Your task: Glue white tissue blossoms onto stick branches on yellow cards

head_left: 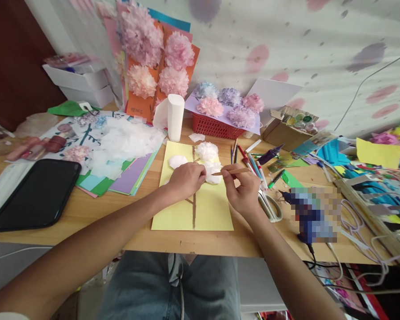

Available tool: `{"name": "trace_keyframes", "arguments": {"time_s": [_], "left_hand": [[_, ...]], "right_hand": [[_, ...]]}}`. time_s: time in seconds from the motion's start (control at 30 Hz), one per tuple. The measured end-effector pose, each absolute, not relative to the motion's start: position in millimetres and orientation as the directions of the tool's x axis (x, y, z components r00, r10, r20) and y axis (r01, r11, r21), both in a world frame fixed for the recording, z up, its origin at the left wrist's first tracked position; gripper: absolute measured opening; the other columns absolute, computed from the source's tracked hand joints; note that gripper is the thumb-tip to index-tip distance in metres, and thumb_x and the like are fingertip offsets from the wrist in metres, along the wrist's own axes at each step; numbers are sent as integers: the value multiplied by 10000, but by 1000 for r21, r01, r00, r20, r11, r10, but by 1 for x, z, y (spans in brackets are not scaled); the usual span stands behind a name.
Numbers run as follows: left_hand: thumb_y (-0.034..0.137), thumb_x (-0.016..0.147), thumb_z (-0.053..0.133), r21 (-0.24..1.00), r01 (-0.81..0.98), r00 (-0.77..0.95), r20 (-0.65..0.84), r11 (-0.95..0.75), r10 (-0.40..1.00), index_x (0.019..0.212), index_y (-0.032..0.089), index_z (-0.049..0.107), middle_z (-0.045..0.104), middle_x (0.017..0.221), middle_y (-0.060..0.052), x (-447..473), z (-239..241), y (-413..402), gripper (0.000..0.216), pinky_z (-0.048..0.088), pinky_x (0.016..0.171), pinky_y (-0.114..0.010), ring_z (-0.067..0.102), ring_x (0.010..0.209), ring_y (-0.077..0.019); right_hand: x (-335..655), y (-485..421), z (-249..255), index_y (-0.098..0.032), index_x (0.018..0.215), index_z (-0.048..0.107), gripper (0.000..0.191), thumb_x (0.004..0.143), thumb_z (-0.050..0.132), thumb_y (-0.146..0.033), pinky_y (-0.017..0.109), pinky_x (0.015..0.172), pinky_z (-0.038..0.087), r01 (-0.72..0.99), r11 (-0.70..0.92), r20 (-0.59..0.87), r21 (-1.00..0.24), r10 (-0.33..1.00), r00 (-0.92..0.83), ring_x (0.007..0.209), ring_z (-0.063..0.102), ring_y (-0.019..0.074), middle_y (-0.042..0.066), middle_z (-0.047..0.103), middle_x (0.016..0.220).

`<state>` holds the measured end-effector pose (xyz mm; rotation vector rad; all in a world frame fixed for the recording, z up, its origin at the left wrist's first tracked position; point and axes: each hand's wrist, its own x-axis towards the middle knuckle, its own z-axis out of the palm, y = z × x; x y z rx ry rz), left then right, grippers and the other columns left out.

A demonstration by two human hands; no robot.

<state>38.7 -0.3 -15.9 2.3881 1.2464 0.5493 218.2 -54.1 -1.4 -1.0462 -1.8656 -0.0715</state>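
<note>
A yellow sheet of paper [213,213] lies on the table in front of me, with a brown stem and branches [194,213] drawn on it. My left hand [188,178] rests over the sheet, its fingertips pinched at the left edge of a white tissue paper flower [213,171]. My right hand [242,186] grips a thin, pointed brown wooden stick [236,171], whose tip reaches over that flower. Above it sits a fluffed white flower [206,151]. A flatter white tissue piece [178,161] lies at upper left, and my left hand partly hides another white bit.
Scissors [270,206], markers [253,164] and a partly blurred glue gun [308,218] lie to the right. On the left are a black phone [36,193], white tissue sheets [130,138] and coloured papers [133,175]. A white roll [175,118] and red basket [216,126] stand behind.
</note>
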Motion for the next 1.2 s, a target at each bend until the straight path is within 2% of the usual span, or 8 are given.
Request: {"name": "trace_keyframes", "arguments": {"time_s": [0.1,0.23,0.43,0.53,0.67,0.87,1.1,1.2], "left_hand": [[210,920,519,521,682,496,187,-513,848,881,193,690,744,901,-59,39,-14,-1,177,488,718,-315,678,860,-224],[192,917,494,529,684,469,210,-503,858,937,196,663,744,909,-61,37,-11,-2,170,478,678,-323,682,838,-234],[172,923,492,518,710,434,211,-477,876,1022,205,608,737,872,-45,34,-4,-3,155,464,669,-326,685,805,-228],[191,918,517,495,702,446,256,-513,858,999,204,605,726,877,-42,33,-2,-4,121,452,668,-335,677,807,-232],[192,930,505,491,682,452,299,-542,840,932,202,610,726,929,-52,34,-3,-3,106,459,707,-341,672,833,-226],[199,918,545,529,657,443,307,-538,842,987,194,613,720,1017,-59,36,-9,1,97,491,757,-342,668,832,-210],[240,902,601,485,651,477,335,-583,812,994,205,632,703,1038,-63,43,-5,-1,104,495,774,-353,646,926,-237],[222,911,581,426,615,550,372,-664,748,981,209,670,690,1003,-64,44,-4,1,114,500,801,-363,625,988,-249]], "right_hand": [[218,-58,1,-215,835,605,150,964,554,-157,271,586,465,697,609,760,-379,634,-141,584,592,121,23,720,799],[221,-61,-3,-225,820,630,181,981,547,-229,293,564,449,710,531,740,-463,672,-19,591,591,139,36,718,818],[227,-61,-13,-220,808,620,201,987,537,-258,288,515,389,741,418,723,-525,679,128,534,535,125,16,694,785],[228,-58,-17,-219,796,615,210,984,538,-271,288,504,383,740,401,713,-541,685,150,530,524,126,17,684,776],[229,-54,-21,-219,816,626,185,972,556,-287,293,531,437,708,366,674,-604,709,208,555,566,141,14,676,746],[221,-50,-18,-213,820,661,189,963,561,-287,281,586,553,586,423,609,-691,777,158,643,661,149,42,721,838],[220,-46,-15,-201,817,678,183,945,583,-290,253,554,556,491,439,571,-752,807,154,677,676,148,52,734,858],[221,-45,-17,-198,819,680,185,940,595,-309,255,550,556,456,425,546,-782,820,172,649,663,142,50,727,842]]}}
